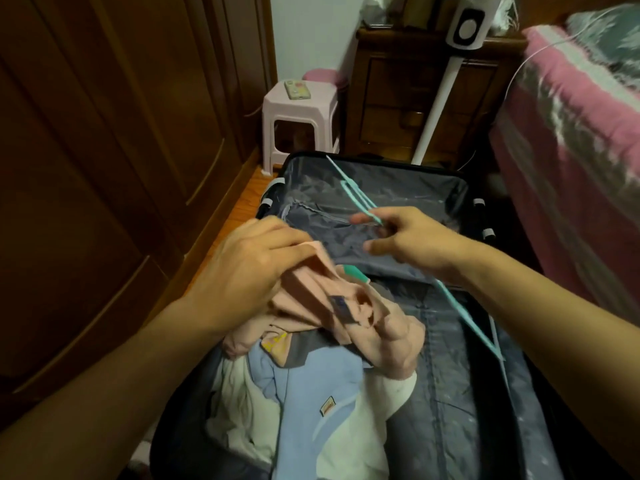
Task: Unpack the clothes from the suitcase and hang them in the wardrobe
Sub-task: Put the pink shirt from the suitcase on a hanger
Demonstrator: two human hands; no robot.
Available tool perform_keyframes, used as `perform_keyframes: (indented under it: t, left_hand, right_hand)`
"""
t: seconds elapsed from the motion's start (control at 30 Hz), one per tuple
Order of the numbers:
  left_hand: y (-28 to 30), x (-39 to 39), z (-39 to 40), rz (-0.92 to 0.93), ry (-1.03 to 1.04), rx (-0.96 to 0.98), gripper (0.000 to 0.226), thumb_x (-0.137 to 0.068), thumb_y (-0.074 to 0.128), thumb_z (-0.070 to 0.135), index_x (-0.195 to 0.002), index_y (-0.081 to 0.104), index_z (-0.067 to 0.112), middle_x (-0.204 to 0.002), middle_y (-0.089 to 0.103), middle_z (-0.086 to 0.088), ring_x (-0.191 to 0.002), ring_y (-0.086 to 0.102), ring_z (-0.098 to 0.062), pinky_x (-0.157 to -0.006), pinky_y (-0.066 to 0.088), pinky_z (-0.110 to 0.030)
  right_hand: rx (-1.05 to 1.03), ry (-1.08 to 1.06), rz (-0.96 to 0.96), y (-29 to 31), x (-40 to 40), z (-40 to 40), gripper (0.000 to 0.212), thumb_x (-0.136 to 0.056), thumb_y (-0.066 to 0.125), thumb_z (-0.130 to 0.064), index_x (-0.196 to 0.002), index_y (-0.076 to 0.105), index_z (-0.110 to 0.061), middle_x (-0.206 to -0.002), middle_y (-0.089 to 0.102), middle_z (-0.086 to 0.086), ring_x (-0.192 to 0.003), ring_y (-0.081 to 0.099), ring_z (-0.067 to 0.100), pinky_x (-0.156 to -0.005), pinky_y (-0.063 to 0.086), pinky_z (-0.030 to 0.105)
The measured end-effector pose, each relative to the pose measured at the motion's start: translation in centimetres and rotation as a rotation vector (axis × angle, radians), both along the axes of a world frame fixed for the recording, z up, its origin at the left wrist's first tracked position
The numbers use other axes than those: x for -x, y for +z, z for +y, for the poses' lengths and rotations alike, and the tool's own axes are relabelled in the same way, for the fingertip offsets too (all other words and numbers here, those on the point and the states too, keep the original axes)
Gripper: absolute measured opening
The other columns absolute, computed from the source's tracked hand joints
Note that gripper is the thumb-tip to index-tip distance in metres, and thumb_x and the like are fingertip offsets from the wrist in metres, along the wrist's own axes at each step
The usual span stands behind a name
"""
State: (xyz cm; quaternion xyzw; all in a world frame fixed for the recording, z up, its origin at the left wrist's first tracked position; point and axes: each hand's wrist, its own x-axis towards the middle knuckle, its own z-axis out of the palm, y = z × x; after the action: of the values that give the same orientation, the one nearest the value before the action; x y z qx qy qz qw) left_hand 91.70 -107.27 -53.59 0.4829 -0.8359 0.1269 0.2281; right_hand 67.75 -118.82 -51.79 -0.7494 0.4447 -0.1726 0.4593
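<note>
An open dark suitcase (pixel 450 188) with grey lining lies on the floor below me. My left hand (pixel 249 261) grips the top edge of a pink garment (pixel 346 317) and lifts it above the pile. A thin teal hanger (pixel 353 190) is pinched in my right hand (pixel 408 237); its long bar runs down to the right over the lining. One teal end of the hanger sits at the pink garment's opening. Under the pink garment lie a light blue garment (pixel 311 386) and white cloth (pixel 249 420). The brown wooden wardrobe (pixel 104 133) stands at my left with its doors shut.
A pink plastic stool (pixel 298 112) with a small remote on it stands beyond the suitcase. Behind it are a dark wooden cabinet (pixel 398 98) and a white fan pole (pixel 440 109). A bed with a pink cover (pixel 571 133) lines the right side.
</note>
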Motion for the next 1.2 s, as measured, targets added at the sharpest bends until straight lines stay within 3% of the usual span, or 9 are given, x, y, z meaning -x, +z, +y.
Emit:
perform_keyframes:
  t: [0.13,0.4,0.6,0.77,0.87,0.97,1.03,1.1,1.2]
  left_hand:
    - [3.2,2.6,1.0,0.383,-0.115,0.198,0.027,-0.085,0.06,-0.017,-0.098,0.077,0.001,-0.111,0.073,-0.006,-0.095,0.058,-0.029,-0.085,0.049,-0.035]
    - [7.1,3.9,-2.1,1.286,0.348,0.058,0.017,-0.09,0.068,0.026,-0.094,0.052,0.02,-0.095,0.062,-0.005,-0.081,0.061,-0.016,-0.071,0.05,-0.032]
    - [2.8,3.3,-2.0,1.143,0.241,-0.679,0.004,-0.092,0.07,0.017,-0.094,0.071,0.014,-0.084,0.074,0.005,-0.08,0.069,-0.012,-0.069,0.05,-0.024]
    - [4.0,1.5,-2.0,1.321,0.447,-0.419,0.018,-0.08,0.08,0.007,-0.085,0.063,0.011,-0.071,0.062,-0.001,-0.061,0.054,-0.01,-0.056,0.042,-0.024]
    - [5.2,0.5,-0.9,1.642,-0.111,-1.022,0.041,-0.071,0.078,-0.008,-0.104,0.063,0.011,-0.1,0.07,-0.016,-0.086,0.068,-0.022,-0.072,0.057,-0.031]
    - [3.1,-0.2,0.1,1.476,-0.293,-1.507,0.059,-0.078,0.065,-0.021,-0.129,0.054,0.008,-0.135,0.058,-0.028,-0.12,0.058,-0.041,-0.094,0.057,-0.042]
    - [1.4,-0.1,-0.6,1.263,0.109,-1.306,0.039,-0.084,0.063,-0.017,-0.116,0.06,0.006,-0.121,0.065,-0.026,-0.112,0.064,-0.04,-0.085,0.059,-0.039]
    - [0.8,-0.1,-2.0,0.937,0.669,-0.668,0.021,-0.088,0.064,-0.004,-0.087,0.059,0.017,-0.094,0.064,-0.008,-0.086,0.064,-0.027,-0.058,0.045,-0.027]
    - [0.4,-0.7,-3.1,0.67,0.782,-0.161,0.027,-0.085,0.054,-0.004,-0.077,0.049,0.021,-0.086,0.05,0.004,-0.077,0.05,-0.022,-0.061,0.033,-0.032]
  right_hand:
    - [-0.151,0.288,-0.178,2.2,-3.1,1.7,0.042,-0.076,0.08,-0.013,-0.115,0.071,-0.027,-0.089,0.065,-0.014,-0.094,0.058,0.004,-0.091,0.048,0.026]
    - [0.101,-0.032,-0.549,7.9,-6.7,3.0,0.016,-0.094,0.062,-0.001,-0.079,0.058,-0.003,-0.054,0.055,-0.009,-0.053,0.056,0.003,-0.053,0.052,0.027]
    - [0.147,-0.429,-0.702,9.7,-5.5,0.7,0.023,-0.093,0.064,-0.006,-0.075,0.051,-0.01,-0.07,0.051,0.015,-0.063,0.059,0.02,-0.059,0.055,0.034]
    - [0.452,-0.854,-0.307,7.8,-1.3,-2.8,0.019,-0.074,0.063,-0.025,-0.065,0.051,-0.013,-0.062,0.056,0.006,-0.063,0.06,0.031,-0.059,0.053,0.039]
    - [0.532,-0.946,-0.187,6.5,0.5,-3.7,0.022,-0.081,0.063,-0.026,-0.072,0.055,-0.006,-0.063,0.055,0.004,-0.075,0.062,0.036,-0.068,0.055,0.047]
    - [0.501,-1.069,-0.15,5.7,2.0,-4.6,0.017,-0.086,0.065,-0.025,-0.079,0.061,-0.011,-0.074,0.059,0.004,-0.083,0.061,0.029,-0.077,0.051,0.038]
    - [0.448,-1.087,-0.076,4.2,2.8,-4.9,0.017,-0.086,0.066,-0.026,-0.085,0.062,-0.01,-0.084,0.063,0.008,-0.088,0.062,0.031,-0.078,0.049,0.036]
    - [0.364,-1.006,0.112,2.0,3.2,-4.9,0.019,-0.086,0.068,-0.027,-0.093,0.068,-0.01,-0.09,0.065,0.012,-0.09,0.064,0.035,-0.079,0.05,0.038]
    - [0.091,-0.625,0.344,-1.0,3.3,-4.4,0.021,-0.084,0.077,-0.025,-0.093,0.072,-0.006,-0.073,0.063,0.01,-0.064,0.059,0.026,-0.056,0.048,0.03]
